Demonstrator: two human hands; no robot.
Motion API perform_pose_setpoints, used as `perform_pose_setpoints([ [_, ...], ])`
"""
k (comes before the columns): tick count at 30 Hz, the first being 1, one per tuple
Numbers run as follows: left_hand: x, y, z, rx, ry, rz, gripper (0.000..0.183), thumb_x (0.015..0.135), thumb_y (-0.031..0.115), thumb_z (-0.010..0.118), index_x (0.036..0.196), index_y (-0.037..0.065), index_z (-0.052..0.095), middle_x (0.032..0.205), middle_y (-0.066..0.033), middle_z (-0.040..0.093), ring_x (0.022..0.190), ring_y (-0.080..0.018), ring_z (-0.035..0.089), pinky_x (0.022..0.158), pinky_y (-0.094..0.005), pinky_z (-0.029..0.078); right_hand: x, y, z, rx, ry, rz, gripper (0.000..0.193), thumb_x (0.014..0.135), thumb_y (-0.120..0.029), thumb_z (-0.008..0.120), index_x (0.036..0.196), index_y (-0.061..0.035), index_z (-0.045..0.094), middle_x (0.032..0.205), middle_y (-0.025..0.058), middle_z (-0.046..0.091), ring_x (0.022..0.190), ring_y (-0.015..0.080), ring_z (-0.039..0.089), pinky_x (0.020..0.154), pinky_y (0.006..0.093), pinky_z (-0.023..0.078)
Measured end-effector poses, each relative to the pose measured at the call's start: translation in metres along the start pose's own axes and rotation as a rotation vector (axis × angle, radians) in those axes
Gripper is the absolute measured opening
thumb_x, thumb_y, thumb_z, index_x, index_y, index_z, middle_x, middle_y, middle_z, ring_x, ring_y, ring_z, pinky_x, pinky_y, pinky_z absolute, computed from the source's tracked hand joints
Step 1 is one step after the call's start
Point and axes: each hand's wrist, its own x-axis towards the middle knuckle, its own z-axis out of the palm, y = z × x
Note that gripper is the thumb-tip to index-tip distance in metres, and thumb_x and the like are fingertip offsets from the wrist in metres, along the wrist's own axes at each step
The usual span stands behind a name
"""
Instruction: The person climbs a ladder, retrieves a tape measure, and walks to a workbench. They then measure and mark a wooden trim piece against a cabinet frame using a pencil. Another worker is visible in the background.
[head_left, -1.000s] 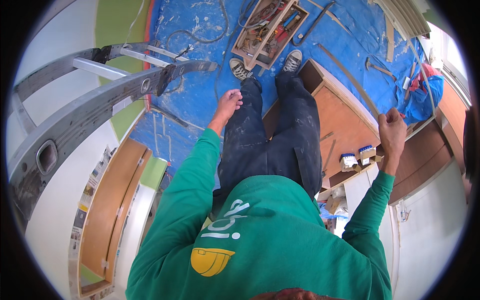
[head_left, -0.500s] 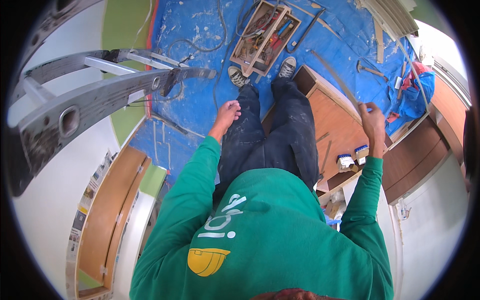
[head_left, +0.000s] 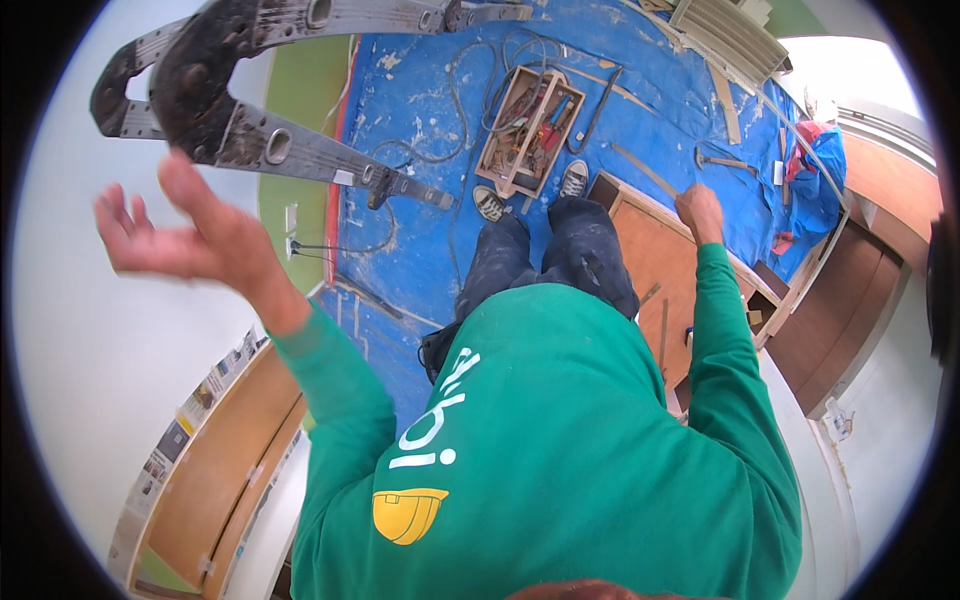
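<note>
Your left hand (head_left: 195, 240) spreads near the ladder (head_left: 318, 161) while your right hand (head_left: 702, 213) holds a thin strip (head_left: 645, 170), a toolbox (head_left: 531, 135) lying ahead between them.

One ladder (head_left: 315, 158) beyond the left hand (head_left: 195, 240); one strip (head_left: 642, 168) at the right hand (head_left: 701, 212); one hammer (head_left: 728, 162) beyond the right hand; two shoes (head_left: 489, 204) and one toolbox (head_left: 521, 187) between the hands, farther out.
</note>
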Motion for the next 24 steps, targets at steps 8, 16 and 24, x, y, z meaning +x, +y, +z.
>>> perform_pose_setpoints([
  [8, 0.037, -0.02, 0.05, -0.361, -0.268, -0.377, 0.053, 0.099, 0.042, 0.084, 0.125, -0.002, 0.075, 0.114, -0.0091, 0.079, 0.1, -0.0166, 0.072, 0.092, -0.0303, 0.057, -0.019, -0.024, 0.066, -0.038, 0.266, -0.216, 0.022, 0.097, -0.02, 0.064, 0.086, -0.0059, 0.076, 0.091, 0.0232, 0.078, 0.09, 0.0412, 0.079, 0.079, 0.0515, 0.064],
  [16, 0.034, -0.018, 0.05, -0.481, -0.273, -0.428, 0.044, 0.102, 0.037, 0.081, 0.124, 0.0, 0.076, 0.11, -0.0071, 0.08, 0.098, -0.0145, 0.073, 0.092, -0.0296, 0.058, -0.061, -0.04, 0.141, 0.01, 0.345, -0.36, 0.018, 0.096, -0.02, 0.064, 0.09, -0.0072, 0.074, 0.083, 0.0164, 0.074, 0.077, 0.0367, 0.074, 0.071, 0.0503, 0.06],
  [24, 0.032, -0.022, 0.051, -0.519, -0.246, -0.379, 0.036, 0.104, 0.033, 0.08, 0.121, 0.001, 0.077, 0.11, -0.0043, 0.079, 0.099, -0.0112, 0.071, 0.093, -0.0279, 0.057, -0.065, -0.026, 0.132, 0.022, 0.36, -0.27, 0.022, 0.099, -0.02, 0.06, 0.09, -0.0062, 0.074, 0.087, 0.0211, 0.075, 0.084, 0.0417, 0.075, 0.075, 0.053, 0.061],
])
